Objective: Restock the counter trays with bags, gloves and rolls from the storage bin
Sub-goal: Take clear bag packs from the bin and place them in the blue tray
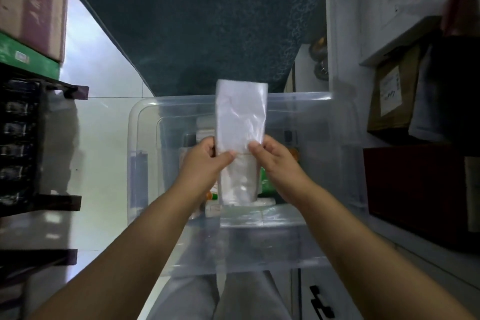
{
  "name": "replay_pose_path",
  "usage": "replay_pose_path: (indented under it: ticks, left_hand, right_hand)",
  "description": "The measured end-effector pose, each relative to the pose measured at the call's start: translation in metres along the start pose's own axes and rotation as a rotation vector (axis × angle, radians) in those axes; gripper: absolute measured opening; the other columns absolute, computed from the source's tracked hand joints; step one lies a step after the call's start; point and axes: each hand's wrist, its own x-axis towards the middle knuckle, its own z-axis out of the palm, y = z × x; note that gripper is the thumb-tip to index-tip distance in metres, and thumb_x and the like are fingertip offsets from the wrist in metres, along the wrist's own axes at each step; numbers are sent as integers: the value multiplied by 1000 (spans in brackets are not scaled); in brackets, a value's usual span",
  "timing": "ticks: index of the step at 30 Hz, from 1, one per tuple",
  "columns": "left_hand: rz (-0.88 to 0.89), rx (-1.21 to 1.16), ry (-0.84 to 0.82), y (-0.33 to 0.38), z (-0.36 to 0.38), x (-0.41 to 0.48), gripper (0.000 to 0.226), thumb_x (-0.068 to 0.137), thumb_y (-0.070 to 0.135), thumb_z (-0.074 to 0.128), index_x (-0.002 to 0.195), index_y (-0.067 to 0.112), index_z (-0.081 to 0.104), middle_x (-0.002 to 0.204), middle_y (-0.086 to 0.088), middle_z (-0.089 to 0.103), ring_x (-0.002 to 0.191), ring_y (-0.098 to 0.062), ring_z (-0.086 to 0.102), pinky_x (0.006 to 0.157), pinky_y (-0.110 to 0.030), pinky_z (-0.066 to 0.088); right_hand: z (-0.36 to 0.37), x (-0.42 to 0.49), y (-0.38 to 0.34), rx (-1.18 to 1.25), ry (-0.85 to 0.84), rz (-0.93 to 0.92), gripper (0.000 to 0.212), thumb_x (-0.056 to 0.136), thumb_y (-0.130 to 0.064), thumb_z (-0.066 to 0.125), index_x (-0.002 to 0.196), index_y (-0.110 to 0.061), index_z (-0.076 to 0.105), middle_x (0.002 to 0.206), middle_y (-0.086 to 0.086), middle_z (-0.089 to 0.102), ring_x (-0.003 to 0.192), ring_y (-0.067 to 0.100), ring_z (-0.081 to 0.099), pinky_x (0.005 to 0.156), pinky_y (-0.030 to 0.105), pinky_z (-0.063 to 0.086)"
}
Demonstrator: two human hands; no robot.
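A flat pack of clear plastic bags (241, 114) is held upright over the clear plastic storage bin (145, 122). My left hand (205, 161) pinches its left edge near the middle and my right hand (275, 161) pinches its right edge. The pack's lower half hangs down into the bin between my wrists. Inside the bin, under my hands, lie other packets with white, green and orange parts (265, 182), mostly hidden.
A dark teal mat (197, 21) covers the floor beyond the bin. Dark shelving (23, 143) with cartons (33, 8) stands at the left. White shelves with cardboard boxes (394, 93) and a dark red box (415, 189) stand at the right. Pale floor tiles (104, 138) lie left of the bin.
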Motion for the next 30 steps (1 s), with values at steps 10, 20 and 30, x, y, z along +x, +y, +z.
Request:
replay_pose_path:
  ticks: [10,20,30]
  left_hand:
    - [170,295,203,-14,-51,-1,2,85,18,59,85,16,57,81,-10,63,72,-24,56,63,-34,42]
    - [146,419,175,-35,-63,-9,9,89,21,55,96,15,57,86,-5,61,77,-18,57,61,-29,43]
    - [129,406,193,-40,-66,-19,7,89,19,56,94,15,56,82,-2,59,73,-14,55,64,-29,44]
  right_hand:
    - [-46,-25,114,-1234,-418,372,51,85,-35,64,129,-14,49,131,11,50,118,27,48,96,30,39]
    - [-44,-9,120,-1460,-397,134,40,94,-35,48,124,-9,47,119,19,56,103,35,58,79,37,46]
    - [-36,-7,109,-1437,-144,197,32,90,-20,52,122,-15,56,118,15,63,105,32,60,82,31,47]
